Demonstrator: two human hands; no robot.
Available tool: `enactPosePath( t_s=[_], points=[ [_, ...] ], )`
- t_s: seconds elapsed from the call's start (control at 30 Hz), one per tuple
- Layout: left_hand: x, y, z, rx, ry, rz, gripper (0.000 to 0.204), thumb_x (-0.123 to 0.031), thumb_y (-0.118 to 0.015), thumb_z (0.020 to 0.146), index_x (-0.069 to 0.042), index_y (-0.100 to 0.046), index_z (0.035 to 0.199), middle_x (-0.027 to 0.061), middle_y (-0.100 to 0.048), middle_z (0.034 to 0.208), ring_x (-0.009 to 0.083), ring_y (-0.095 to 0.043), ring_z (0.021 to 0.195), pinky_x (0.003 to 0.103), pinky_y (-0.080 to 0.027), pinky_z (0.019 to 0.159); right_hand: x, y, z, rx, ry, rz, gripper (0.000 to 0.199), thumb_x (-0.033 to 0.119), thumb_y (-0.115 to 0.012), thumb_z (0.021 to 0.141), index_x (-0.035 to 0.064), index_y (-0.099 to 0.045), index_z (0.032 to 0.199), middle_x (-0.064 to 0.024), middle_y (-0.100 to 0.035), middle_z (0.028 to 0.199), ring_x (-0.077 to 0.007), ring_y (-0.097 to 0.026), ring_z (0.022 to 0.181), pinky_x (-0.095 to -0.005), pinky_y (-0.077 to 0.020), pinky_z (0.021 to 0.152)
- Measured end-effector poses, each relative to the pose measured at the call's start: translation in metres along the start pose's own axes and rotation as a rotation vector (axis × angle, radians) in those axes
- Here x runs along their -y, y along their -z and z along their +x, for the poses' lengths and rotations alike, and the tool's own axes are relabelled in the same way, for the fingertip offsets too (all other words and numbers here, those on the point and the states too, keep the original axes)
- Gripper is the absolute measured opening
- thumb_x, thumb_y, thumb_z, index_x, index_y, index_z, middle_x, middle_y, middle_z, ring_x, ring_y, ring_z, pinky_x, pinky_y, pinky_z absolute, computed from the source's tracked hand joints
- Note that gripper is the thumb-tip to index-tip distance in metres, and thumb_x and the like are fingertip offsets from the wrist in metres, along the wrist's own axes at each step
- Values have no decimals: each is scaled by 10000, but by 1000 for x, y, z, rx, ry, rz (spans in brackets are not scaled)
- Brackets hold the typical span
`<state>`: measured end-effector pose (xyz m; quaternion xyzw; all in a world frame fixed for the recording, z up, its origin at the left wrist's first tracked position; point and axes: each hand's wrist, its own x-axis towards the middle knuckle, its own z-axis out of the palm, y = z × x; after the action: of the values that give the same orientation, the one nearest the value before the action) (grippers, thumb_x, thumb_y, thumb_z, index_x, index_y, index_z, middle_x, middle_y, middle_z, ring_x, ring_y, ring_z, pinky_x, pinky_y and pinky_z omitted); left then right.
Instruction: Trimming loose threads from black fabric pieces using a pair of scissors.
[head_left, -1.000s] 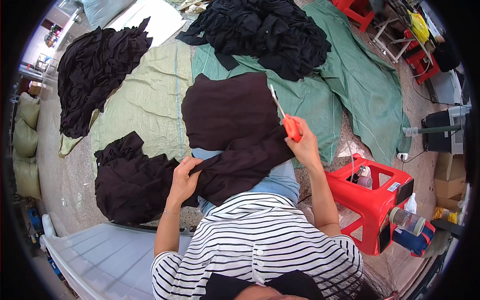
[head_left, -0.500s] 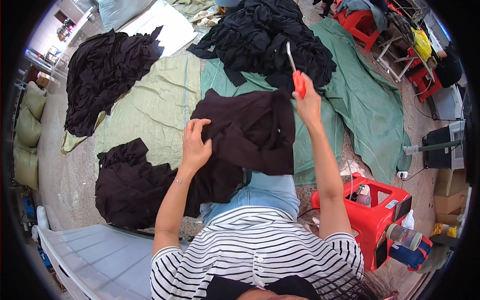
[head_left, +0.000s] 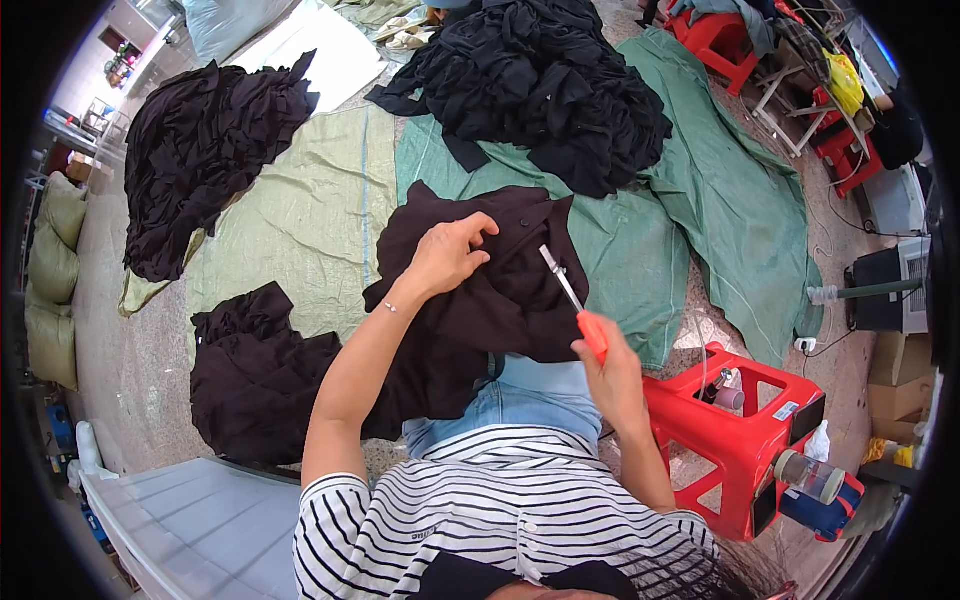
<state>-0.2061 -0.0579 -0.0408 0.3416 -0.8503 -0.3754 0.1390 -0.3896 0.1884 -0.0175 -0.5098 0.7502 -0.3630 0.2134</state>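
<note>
A dark brown garment (head_left: 480,305) lies spread over my lap, with a small round button (head_left: 524,222) showing near its far edge. On its upper part rests my left hand (head_left: 450,256), fingers curved, thumb and index finger apart, nothing visible between them. My right hand (head_left: 612,375) grips a red-handled tool (head_left: 594,336) with a slim metal shaft. The shaft points away to the left over the garment, its tip close to the cloth; whether it touches cannot be made out. More dark brown cloth (head_left: 255,380) is heaped at my left.
Large heaps of dark garments (head_left: 530,85) and dark brown cloth (head_left: 205,150) lie ahead on green sheeting (head_left: 720,190) and a pale woven sheet (head_left: 290,210). A red plastic stool (head_left: 735,410) stands close on my right, a white plastic panel (head_left: 215,520) at lower left.
My right hand has come down toward me with the tool, its shaft now low over the garment. My left hand has moved right and farther up the cloth. The garment's far-right edge has shifted.
</note>
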Motion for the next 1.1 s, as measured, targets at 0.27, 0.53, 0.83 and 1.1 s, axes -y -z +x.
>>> enactPosePath(
  t_s=[0.27,0.53,0.83,1.1],
  points=[
    [20,1,6,162,59,-617,259,75,-625,853,-33,-657,1086,-27,-626,838,67,-568,801,244,-473,737,20,-13,-14,34,-38,-72,353,271,-683,934,68,-548,1189,-193,-687,981,-449,-662,814,-487,-514,657],
    [18,-7,7,185,145,-494,235,76,-669,812,-1,-691,1034,5,-629,844,87,-572,813,248,-484,770,20,-16,-9,21,24,-103,333,269,-689,923,68,-556,1153,-157,-682,993,-428,-660,757,-492,-506,604],
    [34,-17,10,153,154,-559,137,62,-671,832,-5,-590,920,-9,-592,785,69,-514,730,251,-435,662,28,-15,-8,29,-5,-91,306,252,-682,936,67,-555,1145,-191,-695,906,-435,-664,763,-479,-506,627],
    [29,-13,10,122,165,-547,97,42,-639,873,-6,-576,929,-26,-578,748,46,-494,725,232,-417,670,27,-19,-9,22,-16,-147,295,299,-672,937,73,-530,1063,-179,-680,787,-430,-646,638,-504,-474,528]
  ],
)
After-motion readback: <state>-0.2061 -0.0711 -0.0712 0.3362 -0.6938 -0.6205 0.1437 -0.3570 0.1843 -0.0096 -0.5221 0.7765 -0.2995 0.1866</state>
